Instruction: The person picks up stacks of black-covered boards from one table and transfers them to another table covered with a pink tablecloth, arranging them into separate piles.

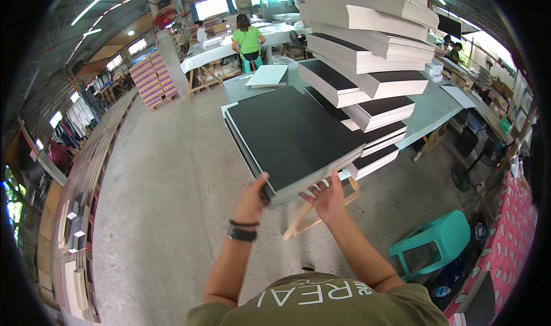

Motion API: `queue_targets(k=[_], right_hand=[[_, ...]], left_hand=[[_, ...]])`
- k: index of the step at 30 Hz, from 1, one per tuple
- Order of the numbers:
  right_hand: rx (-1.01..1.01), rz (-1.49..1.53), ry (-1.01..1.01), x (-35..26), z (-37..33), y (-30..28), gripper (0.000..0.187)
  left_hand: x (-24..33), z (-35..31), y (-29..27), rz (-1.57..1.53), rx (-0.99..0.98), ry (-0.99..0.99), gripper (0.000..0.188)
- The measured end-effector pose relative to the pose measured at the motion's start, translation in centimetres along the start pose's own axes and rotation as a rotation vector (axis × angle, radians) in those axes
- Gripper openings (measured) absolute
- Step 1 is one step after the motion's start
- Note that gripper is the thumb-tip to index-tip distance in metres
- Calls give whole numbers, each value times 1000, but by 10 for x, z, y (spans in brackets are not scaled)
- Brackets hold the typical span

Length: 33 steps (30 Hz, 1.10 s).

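Note:
A stack of large black-faced boards with pale edges lies flat at the near left corner of the table, its near edge jutting toward me. My left hand is closed round the near left corner of this stack, its fingers partly hidden and a little blurred. My right hand is turned palm up at the near edge, fingers spread, the thumb close to or touching the edge. Right beside the boards rises a tall, staggered pile of thick page blocks with black faces and whitish edges.
The green-topped table carries the pile and a pale board stack. A teal plastic stool stands at right, near a pink patterned cloth. Wooden table legs are below my hands. A person in green sits farther back.

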State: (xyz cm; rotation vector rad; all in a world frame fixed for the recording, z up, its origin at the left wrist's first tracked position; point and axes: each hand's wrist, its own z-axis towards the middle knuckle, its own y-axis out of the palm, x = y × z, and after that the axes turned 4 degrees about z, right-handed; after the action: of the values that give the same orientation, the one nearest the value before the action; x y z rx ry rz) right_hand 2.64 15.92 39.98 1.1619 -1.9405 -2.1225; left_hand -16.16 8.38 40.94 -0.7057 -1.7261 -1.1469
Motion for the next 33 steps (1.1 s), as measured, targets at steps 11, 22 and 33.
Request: queue_targets(k=[11, 22, 33], right_hand=[[236, -133, -89, -12, -164, 2, 56], [692, -1019, -199, -25, -396, -52, 72], [1272, -480, -566, -65, -638, -38, 68]], left_hand=[[-76, -113, -143, -759, -320, -22, 90], [-152, -178, -87, 83, -386, -605, 56], [-180, -297, 120, 190, -720, -719, 29]])
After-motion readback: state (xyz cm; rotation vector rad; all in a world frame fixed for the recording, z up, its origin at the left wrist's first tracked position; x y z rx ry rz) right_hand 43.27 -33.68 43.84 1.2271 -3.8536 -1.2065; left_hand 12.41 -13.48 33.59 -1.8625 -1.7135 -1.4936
